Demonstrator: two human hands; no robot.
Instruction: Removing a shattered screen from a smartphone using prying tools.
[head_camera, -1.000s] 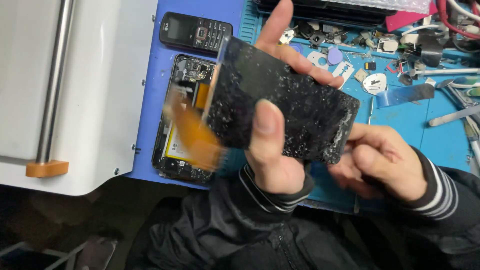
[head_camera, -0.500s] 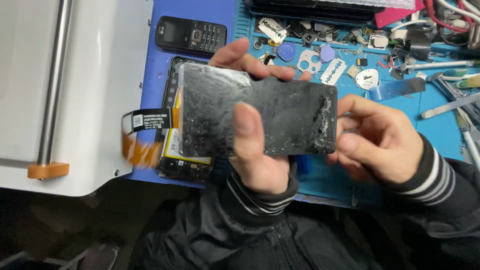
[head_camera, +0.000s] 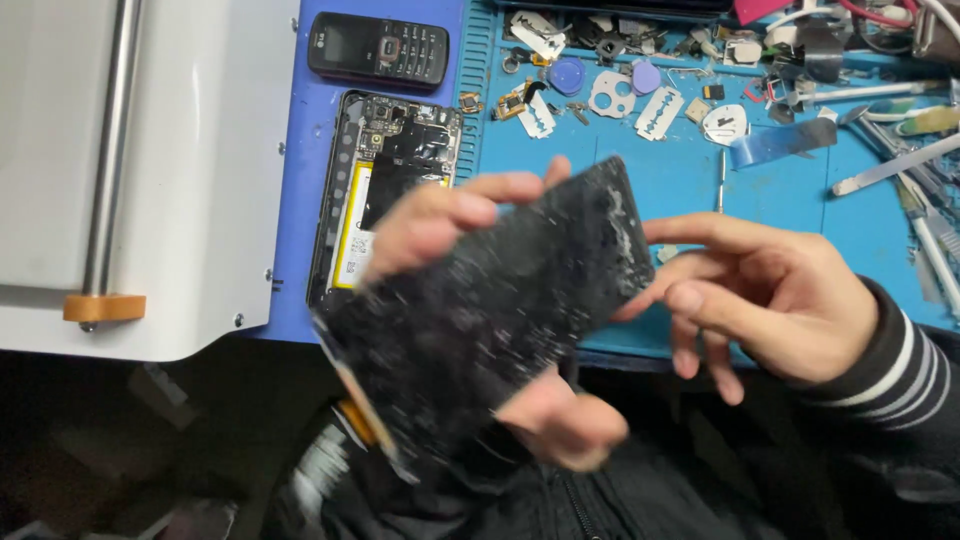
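Observation:
My left hand (head_camera: 450, 225) grips a shattered black phone screen panel (head_camera: 490, 310), fingers over its top edge and thumb under its lower side. The panel is tilted, blurred with motion, and an orange flex cable (head_camera: 355, 420) hangs at its lower left corner. My right hand (head_camera: 770, 290) is beside the panel's right end, fingers spread, fingertips close to or touching its edge. Behind the panel lies the opened phone body (head_camera: 385, 190) with its battery and circuit board showing, on the blue mat (head_camera: 780, 210).
A small black keypad phone (head_camera: 378, 47) lies at the mat's top left. Razor blades (head_camera: 660, 110), picks, tweezers and small parts litter the back of the mat. A white machine (head_camera: 150, 170) with a metal rod and orange stop fills the left side.
The screen panel has come off the phone body and swung down toward me, tilting diagonally. The phone body beneath is now uncovered. My right hand has let go and opened.

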